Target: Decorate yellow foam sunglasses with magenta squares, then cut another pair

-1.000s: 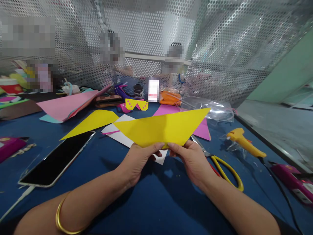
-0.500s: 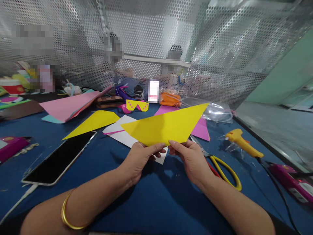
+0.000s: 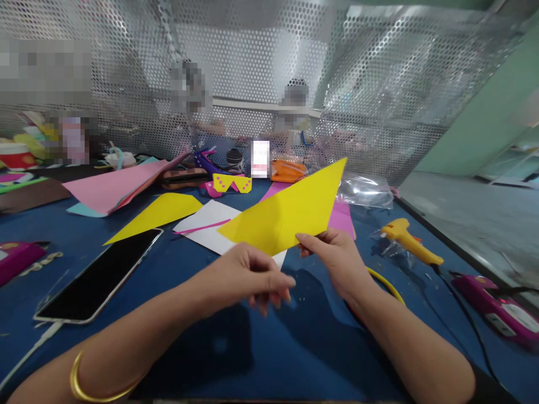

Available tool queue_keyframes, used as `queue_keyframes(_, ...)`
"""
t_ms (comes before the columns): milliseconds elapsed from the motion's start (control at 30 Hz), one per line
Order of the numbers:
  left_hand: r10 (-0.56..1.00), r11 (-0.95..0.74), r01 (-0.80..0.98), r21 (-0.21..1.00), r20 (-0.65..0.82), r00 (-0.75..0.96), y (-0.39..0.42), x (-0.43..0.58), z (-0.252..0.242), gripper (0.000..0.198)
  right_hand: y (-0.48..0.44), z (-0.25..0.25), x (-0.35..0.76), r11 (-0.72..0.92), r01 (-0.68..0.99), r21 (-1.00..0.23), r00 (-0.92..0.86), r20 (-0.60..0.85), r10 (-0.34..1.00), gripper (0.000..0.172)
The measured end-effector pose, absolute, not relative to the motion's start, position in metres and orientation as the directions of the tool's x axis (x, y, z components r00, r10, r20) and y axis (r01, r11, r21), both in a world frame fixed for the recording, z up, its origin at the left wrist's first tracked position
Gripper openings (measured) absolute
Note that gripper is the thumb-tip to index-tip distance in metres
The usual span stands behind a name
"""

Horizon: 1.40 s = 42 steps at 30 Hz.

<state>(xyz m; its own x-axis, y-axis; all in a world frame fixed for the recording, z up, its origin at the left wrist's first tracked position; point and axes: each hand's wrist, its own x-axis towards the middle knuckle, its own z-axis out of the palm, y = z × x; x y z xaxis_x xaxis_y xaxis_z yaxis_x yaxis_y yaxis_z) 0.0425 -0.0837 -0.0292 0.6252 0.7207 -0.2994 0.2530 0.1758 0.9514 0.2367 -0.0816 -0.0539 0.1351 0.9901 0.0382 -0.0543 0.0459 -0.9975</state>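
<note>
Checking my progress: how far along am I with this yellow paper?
Done: the yellow paper looks folded into a triangle. In hand: the right hand pinches its lower edge, the left hand hovers off it. Left: perhaps further folds; scissors lie untouched beside the right hand.

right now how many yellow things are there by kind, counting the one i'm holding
paper sheets: 2, the folded sheet in the right hand and the flat sheet on the table
glue gun: 1
scissors, yellow handles: 1
paper glasses: 1
total: 5
</note>
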Motion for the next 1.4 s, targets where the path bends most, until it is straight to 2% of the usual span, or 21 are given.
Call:
queue_keyframes(33, 0.813, 0.131, 0.2, 0.971, -0.221, 0.539, -0.082, 0.039, -0.024, 0.035, -0.081, -0.05, 0.24, 0.034, -0.033, -0.999, 0.093, 0.031, 0.995, 0.018)
queue_keyframes(100, 0.969, -0.044, 0.149, 0.988, 0.006, 0.248, -0.076, 0.031, -0.017, 0.038, -0.082, -0.044, 0.246, 0.015, 0.002, -1.0, 0.008, 0.015, 1.0, 0.014)
queue_keyframes(133, 0.989, -0.13, 0.173, 0.976, 0.115, 0.095, -0.072, 0.028, -0.016, 0.035, -0.082, -0.042, 0.249, 0.009, 0.014, -1.0, -0.032, 0.009, 0.999, 0.013)
queue_keyframes(167, 0.984, -0.175, 0.213, 0.961, 0.176, 0.013, -0.068, 0.026, -0.016, 0.03, -0.083, -0.04, 0.251, 0.006, 0.024, -1.0, -0.07, 0.004, 0.998, 0.012)
queue_keyframes(200, 0.983, -0.178, 0.243, 0.954, 0.183, 0.004, -0.065, 0.025, -0.017, 0.028, -0.084, -0.039, 0.253, 0.002, 0.031, -1.0, -0.105, -0.001, 0.994, 0.011)
queue_keyframes(267, 0.991, -0.053, 0.164, 0.985, 0.032, 0.128, -0.06, 0.026, -0.022, 0.034, -0.086, -0.038, 0.255, -0.008, 0.043, -0.999, -0.17, -0.015, 0.985, 0.009)
queue_keyframes(367, 0.862, 0.317, 0.005, 0.948, -0.29, 0.416, -0.063, 0.03, -0.029, 0.04, -0.088, -0.039, 0.253, -0.042, 0.061, -0.997, -0.246, -0.056, 0.968, 0.007)
queue_keyframes(467, 0.779, 0.476, -0.033, 0.879, -0.403, 0.479, -0.071, 0.036, -0.035, 0.04, -0.09, -0.041, 0.25, -0.071, 0.084, -0.994, -0.285, -0.092, 0.954, 0.009)
queue_keyframes(700, 0.847, 0.434, -0.057, 0.899, -0.386, 0.365, -0.075, 0.041, -0.042, 0.036, -0.089, -0.052, 0.243, -0.056, 0.095, -0.994, -0.221, -0.076, 0.972, 0.016)
queue_keyframes(967, 0.814, 0.459, -0.094, 0.883, -0.376, 0.444, -0.074, 0.039, -0.037, 0.036, -0.092, -0.052, 0.242, -0.005, 0.145, -0.989, -0.139, -0.025, 0.99, 0.019)
queue_keyframes(1100, 0.814, 0.447, -0.034, 0.894, -0.391, 0.429, -0.076, 0.039, -0.037, 0.034, -0.094, -0.049, 0.241, 0.021, 0.173, -0.985, -0.142, -0.004, 0.99, 0.018)
queue_keyframes(1267, 0.845, 0.41, -0.088, 0.908, -0.342, 0.411, -0.076, 0.039, -0.039, 0.024, -0.095, -0.047, 0.241, 0.061, 0.203, -0.977, -0.176, 0.025, 0.984, 0.022)
queue_keyframes(1400, 0.833, 0.423, -0.091, 0.902, -0.347, 0.431, -0.076, 0.038, -0.039, 0.027, -0.096, -0.046, 0.241, 0.091, 0.236, -0.967, -0.169, 0.051, 0.984, 0.021)
